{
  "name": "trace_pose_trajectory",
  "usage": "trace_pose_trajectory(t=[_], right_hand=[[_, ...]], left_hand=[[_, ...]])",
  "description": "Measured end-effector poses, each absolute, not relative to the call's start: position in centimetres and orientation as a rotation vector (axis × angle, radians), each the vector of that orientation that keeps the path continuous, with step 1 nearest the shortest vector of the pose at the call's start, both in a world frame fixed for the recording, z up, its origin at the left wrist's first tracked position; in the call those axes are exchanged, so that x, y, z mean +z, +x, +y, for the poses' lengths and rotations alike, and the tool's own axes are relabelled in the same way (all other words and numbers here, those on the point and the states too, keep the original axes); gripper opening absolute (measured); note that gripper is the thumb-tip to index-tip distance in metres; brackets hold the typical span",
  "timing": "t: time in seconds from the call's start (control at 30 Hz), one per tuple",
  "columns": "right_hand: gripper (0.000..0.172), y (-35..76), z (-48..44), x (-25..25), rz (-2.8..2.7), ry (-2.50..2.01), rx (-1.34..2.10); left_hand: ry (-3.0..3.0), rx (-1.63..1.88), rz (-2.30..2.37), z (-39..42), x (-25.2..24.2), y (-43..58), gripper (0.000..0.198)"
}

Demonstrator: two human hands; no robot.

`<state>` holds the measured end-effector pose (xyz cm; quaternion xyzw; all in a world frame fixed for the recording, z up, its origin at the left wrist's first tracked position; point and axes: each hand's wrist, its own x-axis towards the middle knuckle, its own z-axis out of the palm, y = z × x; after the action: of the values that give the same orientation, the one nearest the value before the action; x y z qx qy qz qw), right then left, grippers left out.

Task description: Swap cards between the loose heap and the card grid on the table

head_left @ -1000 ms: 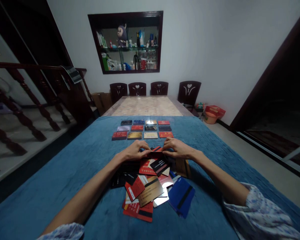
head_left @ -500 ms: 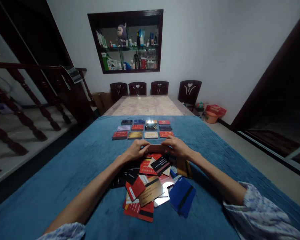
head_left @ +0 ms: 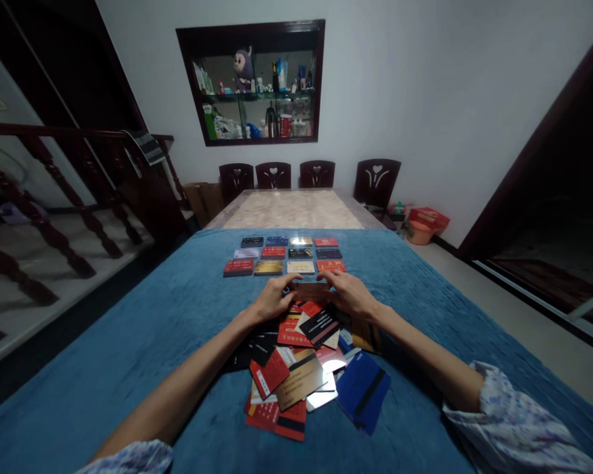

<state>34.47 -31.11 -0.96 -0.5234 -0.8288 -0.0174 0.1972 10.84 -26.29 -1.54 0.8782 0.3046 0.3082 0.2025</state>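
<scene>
Between my two hands a brownish card (head_left: 311,291) stands on edge, pinched at its sides. My left hand (head_left: 275,297) grips its left end with thumb and fingers, and my right hand (head_left: 348,291) grips its right end. Just below lies a loose heap of cards: a black card (head_left: 319,327), a gold card (head_left: 301,380), a red card (head_left: 269,372) and blue cards (head_left: 363,392) among them. Beyond my hands, small card stacks sit in rows, including a dark red stack (head_left: 238,267), a gold stack (head_left: 269,267) and a cream stack (head_left: 300,267).
A blue cloth (head_left: 178,329) covers the near part of the table, with the bare tabletop (head_left: 291,207) behind it. Dark chairs (head_left: 375,181) stand at the far end. To the left runs a wooden railing (head_left: 54,230); an orange bucket (head_left: 418,230) is on the floor at right.
The card between my hands has tipped so that more of its face shows. Both hands stay at its ends, fingers slightly shifted. The heap and the stacks look the same.
</scene>
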Motion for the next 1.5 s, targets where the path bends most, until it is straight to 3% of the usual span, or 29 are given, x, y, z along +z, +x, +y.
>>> trace_pose_trajectory(t=[0.13, 0.4, 0.83, 1.5], right_hand=[[0.03, 33.9, -31.6, -0.6, -2.33, -1.574, -0.159], [0.044, 33.0, -32.5, 0.5, -2.373, -1.733, -0.134], [0.042, 34.1, -31.1, -1.1, -2.205, -1.491, 0.237], [0.046, 35.4, -29.6, -2.9, -2.22, -1.337, 0.152]], left_hand=[[2.485, 0.856, 0.804, -26.6, -1.4, 10.9, 0.034], [2.681, 0.712, 0.93, -26.7, -1.9, 11.0, 0.037], [2.649, 0.675, 0.989, -25.9, -2.7, 10.9, 0.052], [2.561, 0.724, 0.954, -25.9, -2.2, 10.8, 0.051]])
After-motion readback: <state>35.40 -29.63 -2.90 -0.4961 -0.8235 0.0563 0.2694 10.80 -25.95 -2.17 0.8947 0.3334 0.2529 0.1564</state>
